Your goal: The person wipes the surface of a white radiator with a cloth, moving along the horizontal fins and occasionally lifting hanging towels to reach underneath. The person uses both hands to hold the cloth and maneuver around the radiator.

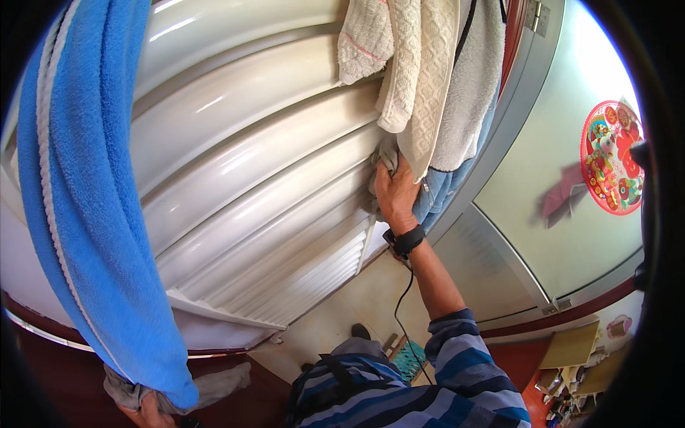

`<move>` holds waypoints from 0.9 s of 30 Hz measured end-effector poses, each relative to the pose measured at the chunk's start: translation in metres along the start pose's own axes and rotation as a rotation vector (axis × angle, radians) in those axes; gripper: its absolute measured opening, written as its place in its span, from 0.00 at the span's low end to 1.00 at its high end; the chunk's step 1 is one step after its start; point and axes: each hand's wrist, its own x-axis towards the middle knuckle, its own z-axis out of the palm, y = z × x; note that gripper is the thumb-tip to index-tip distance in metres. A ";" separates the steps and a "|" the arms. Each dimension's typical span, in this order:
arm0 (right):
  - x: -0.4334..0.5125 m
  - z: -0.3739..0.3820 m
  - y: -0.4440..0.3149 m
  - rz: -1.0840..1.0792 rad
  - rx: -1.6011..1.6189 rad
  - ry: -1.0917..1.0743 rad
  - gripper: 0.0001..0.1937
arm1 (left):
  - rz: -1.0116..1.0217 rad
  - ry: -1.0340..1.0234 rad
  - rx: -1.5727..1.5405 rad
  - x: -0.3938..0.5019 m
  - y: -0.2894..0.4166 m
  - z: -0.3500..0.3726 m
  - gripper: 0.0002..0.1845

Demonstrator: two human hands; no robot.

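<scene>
My right hand [398, 192], with a black band on the wrist, grips a crumpled grey cloth [389, 148] against the right end of a white ribbed radiator [257, 144]. Cream textured towels [428, 80] hang just above it, one edge touching the hand. My left hand [144, 411] is low at the left, partly cut off by the picture's edge. It holds another grey cloth [219, 386], which spreads out to both sides of the hanging end of a blue towel [101, 214]. That towel has a white braided trim and covers the radiator's left side.
A pale grey towel [471, 101] and light blue fabric [441, 195] hang beside a metal-framed glass door [527, 214] with a round red decoration [613, 158]. A black cord [398, 310] runs down near my right arm. Cluttered shelves [570, 345] stand at the lower right.
</scene>
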 end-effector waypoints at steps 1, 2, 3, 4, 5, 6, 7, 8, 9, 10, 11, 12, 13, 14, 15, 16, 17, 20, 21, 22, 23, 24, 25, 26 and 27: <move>0.002 0.003 -0.001 -0.021 -0.037 0.031 0.21 | -0.067 0.010 -0.041 -0.003 0.004 0.001 0.20; 0.004 0.005 -0.004 -0.059 -0.045 0.084 0.21 | -0.135 0.017 -0.082 -0.004 0.006 0.001 0.20; 0.006 0.007 -0.008 -0.022 0.005 0.066 0.22 | -0.116 0.018 -0.079 -0.003 0.006 0.002 0.20; 0.008 0.007 -0.013 0.004 0.051 0.064 0.22 | -0.096 0.020 -0.076 -0.002 0.007 0.001 0.20; 0.011 0.008 -0.018 0.045 0.095 0.063 0.22 | -0.075 0.021 -0.073 -0.003 0.007 0.001 0.21; 0.011 0.005 -0.025 0.105 0.129 -0.020 0.23 | -0.073 -0.021 -0.064 0.000 0.007 0.001 0.22; 0.007 0.000 -0.033 0.181 0.158 -0.099 0.24 | -0.070 -0.068 -0.056 0.004 0.008 -0.001 0.23; 0.004 -0.004 -0.042 0.254 0.186 -0.176 0.24 | -0.066 -0.115 -0.053 0.006 0.009 0.000 0.24; 0.002 -0.006 -0.051 0.123 0.164 -0.163 0.25 | -0.052 -0.089 -0.024 0.007 0.010 0.002 0.25; 0.000 -0.007 -0.060 0.033 0.200 -0.148 0.26 | -0.038 -0.064 0.007 0.006 0.011 0.005 0.25; -0.001 -0.007 -0.067 -0.062 0.236 -0.129 0.26 | -0.023 -0.038 0.038 0.006 0.013 0.008 0.25; -0.005 -0.010 -0.075 -0.069 0.290 -0.173 0.27 | -0.048 -0.039 0.014 0.006 0.015 0.011 0.25; -0.009 -0.012 -0.081 -0.081 0.343 -0.215 0.27 | -0.074 -0.040 -0.008 0.006 0.017 0.014 0.24; -0.013 -0.018 -0.084 -0.093 0.388 -0.285 0.29 | -0.100 -0.043 -0.031 0.006 0.019 0.017 0.24; -0.013 -0.020 -0.085 -0.106 0.457 -0.320 0.29 | -0.095 -0.034 -0.030 0.006 0.020 0.020 0.24; -0.013 -0.024 -0.083 -0.101 0.471 -0.350 0.30 | -0.091 -0.023 -0.029 0.005 0.020 0.022 0.24; -0.013 -0.027 -0.080 -0.095 0.484 -0.395 0.30 | -0.089 -0.009 -0.027 0.005 0.020 0.021 0.23; 0.007 -0.026 -0.056 -0.130 0.250 -0.145 0.29 | -0.092 -0.063 -0.029 0.004 0.012 0.010 0.26; 0.017 -0.025 -0.045 -0.140 0.097 -0.071 0.28 | -0.083 -0.067 -0.024 0.003 0.007 0.005 0.27; 0.027 -0.019 -0.036 -0.086 0.106 -0.023 0.26 | -0.076 -0.073 -0.018 0.001 0.000 -0.001 0.29; 0.033 -0.012 -0.030 0.053 0.111 -0.050 0.24 | -0.070 -0.084 -0.011 -0.001 -0.006 -0.007 0.31; 0.040 -0.009 -0.025 -0.008 0.043 -0.048 0.22 | -0.103 -0.078 -0.033 0.003 -0.015 -0.011 0.32; 0.046 -0.006 -0.021 -0.055 -0.033 -0.037 0.21 | -0.133 -0.072 -0.056 0.008 -0.024 -0.013 0.34; 0.045 -0.002 -0.023 -0.062 -0.042 -0.060 0.19 | -0.160 -0.062 -0.081 0.008 -0.030 -0.014 0.36; 0.044 -0.001 -0.028 -0.045 0.007 -0.074 0.19 | -0.139 0.011 -0.102 0.003 -0.034 -0.014 0.35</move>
